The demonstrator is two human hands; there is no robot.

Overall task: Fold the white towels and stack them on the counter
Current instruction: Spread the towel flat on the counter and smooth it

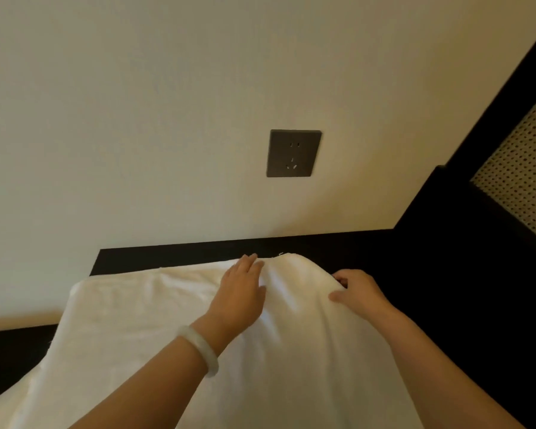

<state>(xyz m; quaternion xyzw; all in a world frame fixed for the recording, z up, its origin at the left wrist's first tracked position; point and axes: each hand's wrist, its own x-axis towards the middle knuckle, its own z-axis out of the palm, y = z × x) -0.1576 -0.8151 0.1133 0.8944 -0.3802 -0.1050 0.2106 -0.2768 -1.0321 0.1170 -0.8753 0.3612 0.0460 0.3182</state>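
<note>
A soft, rumpled white towel drapes the dark table; the left hand presses flat on it, while the right hand pinches its edge.

We look from one head-worn camera, forward and down, close over the worktop, facing the wall and its power socket; the frame seems tilted.

Towel on the counter, wall socket above and behind.
</note>
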